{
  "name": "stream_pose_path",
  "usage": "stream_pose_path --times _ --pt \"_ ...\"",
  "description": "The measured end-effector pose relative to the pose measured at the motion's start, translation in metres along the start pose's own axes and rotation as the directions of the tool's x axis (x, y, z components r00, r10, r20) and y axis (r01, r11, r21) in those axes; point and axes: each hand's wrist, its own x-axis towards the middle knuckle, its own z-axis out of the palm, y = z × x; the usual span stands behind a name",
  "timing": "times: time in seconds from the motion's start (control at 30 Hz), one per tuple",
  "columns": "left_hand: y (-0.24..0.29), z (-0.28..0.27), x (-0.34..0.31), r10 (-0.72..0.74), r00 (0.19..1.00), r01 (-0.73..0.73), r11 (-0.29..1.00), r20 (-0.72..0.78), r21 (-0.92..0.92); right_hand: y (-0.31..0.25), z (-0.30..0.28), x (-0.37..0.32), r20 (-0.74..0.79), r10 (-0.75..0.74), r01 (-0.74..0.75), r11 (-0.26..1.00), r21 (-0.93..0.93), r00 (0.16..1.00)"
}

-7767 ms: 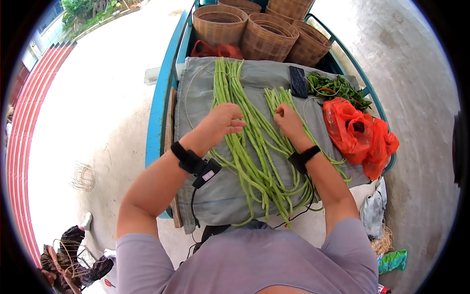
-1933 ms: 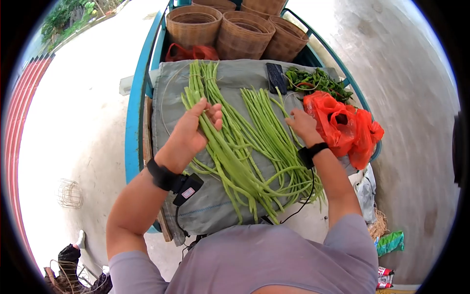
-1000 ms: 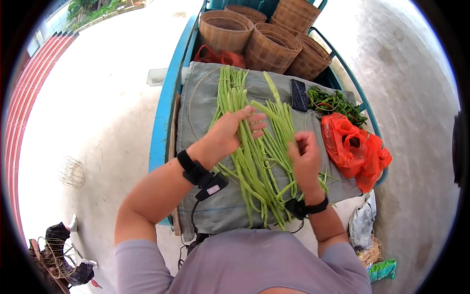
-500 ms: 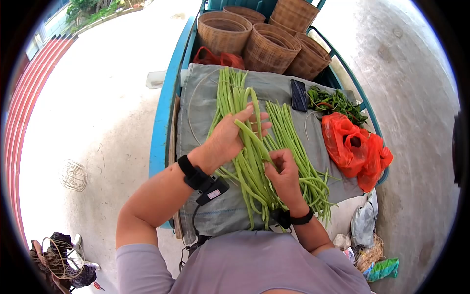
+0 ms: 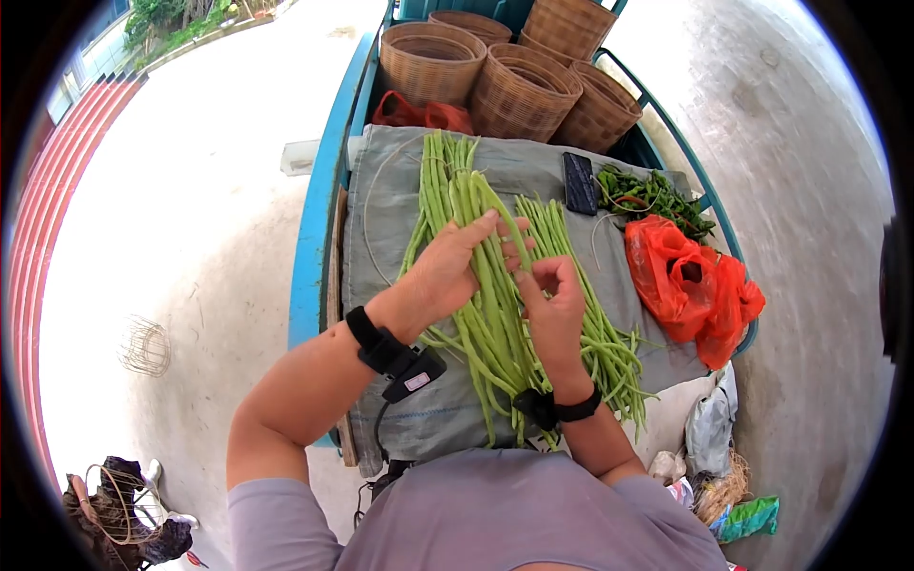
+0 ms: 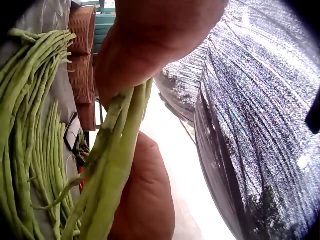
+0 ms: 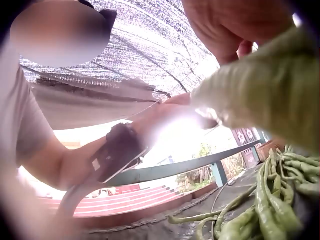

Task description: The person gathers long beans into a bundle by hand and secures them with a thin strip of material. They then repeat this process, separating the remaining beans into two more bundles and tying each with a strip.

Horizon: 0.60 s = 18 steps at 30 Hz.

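Long green beans (image 5: 490, 276) run through my left hand (image 5: 438, 276), which grips the bunch between thumb and fingers. Right beside it, my right hand (image 5: 552, 319) pinches one bean whose upper end bends toward the held bunch. In the left wrist view the gripped beans (image 6: 112, 170) pass between thumb and fingers. A blurred bean (image 7: 260, 85) crosses close to the camera in the right wrist view. Beneath the hands lie more long beans (image 5: 435, 176), bound near their top ends. A looser row of beans (image 5: 595, 319) lies to the right.
The grey cloth (image 5: 390, 228) covers the bed of a blue-railed cart (image 5: 328, 219). Woven baskets (image 5: 526, 90) stand at the back. A phone (image 5: 579, 184), green peppers (image 5: 657, 200) and a red plastic bag (image 5: 671, 281) lie on the right. Another person (image 5: 119, 514) is at lower left.
My left hand has taken hold of a bunch of long beans. My right hand has picked a bean from the right-hand row and brought it left to that bunch.
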Motion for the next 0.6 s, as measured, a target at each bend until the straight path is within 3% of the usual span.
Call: stream_pose_path --times 0.17,0.27,0.37,0.47,0.5,0.6 --pt "-0.003 0.006 -0.003 0.036 0.998 -0.035 0.999 -0.054 0.016 -0.005 0.009 -0.005 0.025 0.144 -0.145 0.987 0.073 0.989" --pt "-0.007 -0.001 -0.001 0.029 0.995 -0.028 0.999 -0.095 0.020 -0.001 0.012 -0.007 0.021 0.000 0.002 0.997 -0.081 1.000" --pt "-0.010 -0.001 0.000 0.072 0.984 -0.063 0.996 -0.165 0.061 0.007 0.017 -0.007 0.045 -0.112 0.116 0.986 -0.119 0.993" --pt "-0.013 -0.004 0.002 0.102 0.973 -0.068 0.984 -0.206 0.165 0.007 0.018 -0.009 0.083 -0.286 0.298 0.916 -0.270 0.955" --pt "-0.015 -0.007 0.002 0.098 0.972 -0.055 0.978 -0.211 0.204 0.001 0.014 -0.012 0.121 -0.256 0.281 0.912 -0.298 0.959" --pt "-0.007 0.002 -0.004 0.026 0.946 0.003 0.996 -0.324 0.088 -0.018 -0.007 -0.020 0.256 -0.097 0.202 0.883 -0.423 0.962"
